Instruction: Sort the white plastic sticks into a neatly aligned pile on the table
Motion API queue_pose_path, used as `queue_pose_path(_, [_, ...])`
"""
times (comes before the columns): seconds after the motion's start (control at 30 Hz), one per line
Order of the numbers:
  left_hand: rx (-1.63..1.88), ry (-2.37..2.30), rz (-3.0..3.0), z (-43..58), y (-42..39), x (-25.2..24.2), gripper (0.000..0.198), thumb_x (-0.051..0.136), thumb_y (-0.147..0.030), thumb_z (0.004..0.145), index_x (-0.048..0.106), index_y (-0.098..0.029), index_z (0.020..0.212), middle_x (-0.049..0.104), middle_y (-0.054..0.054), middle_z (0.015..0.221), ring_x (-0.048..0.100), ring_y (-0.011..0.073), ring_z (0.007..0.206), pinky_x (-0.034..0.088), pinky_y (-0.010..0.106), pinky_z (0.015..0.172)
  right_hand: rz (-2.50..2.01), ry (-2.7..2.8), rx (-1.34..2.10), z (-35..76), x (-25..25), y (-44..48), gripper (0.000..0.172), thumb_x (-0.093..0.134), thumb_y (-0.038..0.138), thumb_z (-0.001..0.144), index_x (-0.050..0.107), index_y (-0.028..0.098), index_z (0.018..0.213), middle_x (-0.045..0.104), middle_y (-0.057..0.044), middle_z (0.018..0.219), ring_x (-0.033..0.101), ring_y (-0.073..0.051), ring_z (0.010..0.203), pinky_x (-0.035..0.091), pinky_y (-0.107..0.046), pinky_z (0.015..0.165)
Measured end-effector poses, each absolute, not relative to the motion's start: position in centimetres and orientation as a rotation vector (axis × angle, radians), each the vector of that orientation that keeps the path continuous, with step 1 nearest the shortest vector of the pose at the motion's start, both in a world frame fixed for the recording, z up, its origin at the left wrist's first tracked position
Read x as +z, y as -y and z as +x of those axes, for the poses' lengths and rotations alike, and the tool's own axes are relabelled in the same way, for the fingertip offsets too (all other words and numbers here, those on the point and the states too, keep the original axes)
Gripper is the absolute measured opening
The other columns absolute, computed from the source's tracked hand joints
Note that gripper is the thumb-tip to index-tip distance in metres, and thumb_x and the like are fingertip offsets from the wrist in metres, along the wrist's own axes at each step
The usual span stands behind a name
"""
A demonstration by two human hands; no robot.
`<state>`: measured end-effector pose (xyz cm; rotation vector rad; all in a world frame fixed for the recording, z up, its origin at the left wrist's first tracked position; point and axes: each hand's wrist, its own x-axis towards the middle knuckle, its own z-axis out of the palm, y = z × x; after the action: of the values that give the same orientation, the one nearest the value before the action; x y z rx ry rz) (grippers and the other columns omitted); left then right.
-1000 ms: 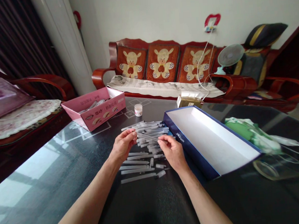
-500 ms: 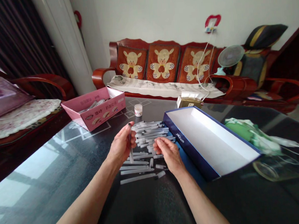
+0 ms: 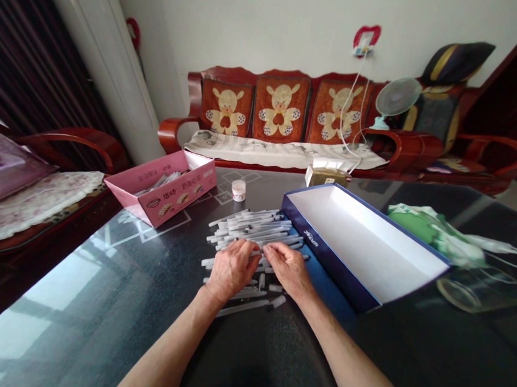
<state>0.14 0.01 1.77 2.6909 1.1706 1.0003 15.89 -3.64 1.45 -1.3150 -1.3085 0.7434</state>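
Loose white sticks (image 3: 252, 232) are being left heaped on the dark surface (image 3: 254, 361) beside the open blue box (image 3: 361, 245), with a few being held in the pink box (image 3: 162, 192). The left hand (image 3: 232, 271) and right hand (image 3: 289, 268) are being pressed on the heap, fingers (image 3: 245, 255) together; any clamping cannot be told.

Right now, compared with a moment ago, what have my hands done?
Both hands have come down onto the pile of slim plastic tubes. The left hand, which held one tube upright earlier, now lies over the pile, with no tube standing in it. The right hand has moved in beside it, resting on the tubes. The blue-edged box, pink box and small jar stayed put.
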Motion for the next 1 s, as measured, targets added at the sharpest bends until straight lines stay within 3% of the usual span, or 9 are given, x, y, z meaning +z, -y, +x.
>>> queue_pose_path(0.27, [1.031, -1.094, 2.879, 0.32, 0.41, 2.05, 0.023, 0.041, -0.029, 0.095, 0.062, -0.019, 0.095, 0.061, 0.005, 0.08, 0.052, 0.0166, 0.076, 0.04, 0.029, 0.071, -1.4, 1.38, 0.633, 16.16, 1.59, 3.67, 0.034, 0.054, 0.046, 0.083, 0.068, 0.017, 0.074, 0.065, -0.001, 0.065, 0.057, -0.015, 0.064, 0.043, -0.023, 0.06])
queue_pose_path(0.47, [1.034, -1.233, 2.896, 0.91, 0.71, 1.86, 0.026, 0.04, -0.03, 0.095, 0.064, -0.021, 0.096, 0.059, 0.005, 0.077, 0.049, 0.0171, 0.075, 0.037, 0.03, 0.069, -1.371, 1.27, 0.732, 15.96, 1.66, 3.64, 0.035, 0.056, 0.049, 0.081, 0.066, 0.017, 0.072, 0.062, 0.0, 0.06, 0.054, -0.013, 0.058, 0.041, -0.022, 0.055])
queue_pose_path(0.77, [1.036, -1.24, 2.823, 0.53, 0.55, 2.03, 0.026, 0.041, -0.034, 0.095, 0.061, -0.019, 0.1, 0.06, 0.005, 0.077, 0.051, 0.0181, 0.073, 0.037, 0.03, 0.069, -1.267, 1.161, 0.953, 15.87, 1.81, 3.63, 0.029, 0.064, 0.043, 0.076, 0.07, 0.017, 0.085, 0.069, -0.002, 0.074, 0.061, -0.016, 0.069, 0.047, -0.025, 0.066])
queue_pose_path(1.0, [1.043, -1.217, 2.824, 0.35, 0.35, 1.69, 0.023, 0.041, -0.03, 0.094, 0.06, -0.018, 0.097, 0.059, 0.005, 0.077, 0.05, 0.0189, 0.075, 0.036, 0.031, 0.069, -1.255, 1.144, 0.958, 15.85, 1.99, 3.61, 0.025, 0.066, 0.039, 0.074, 0.071, 0.017, 0.084, 0.071, -0.002, 0.076, 0.064, -0.016, 0.072, 0.05, -0.027, 0.072])
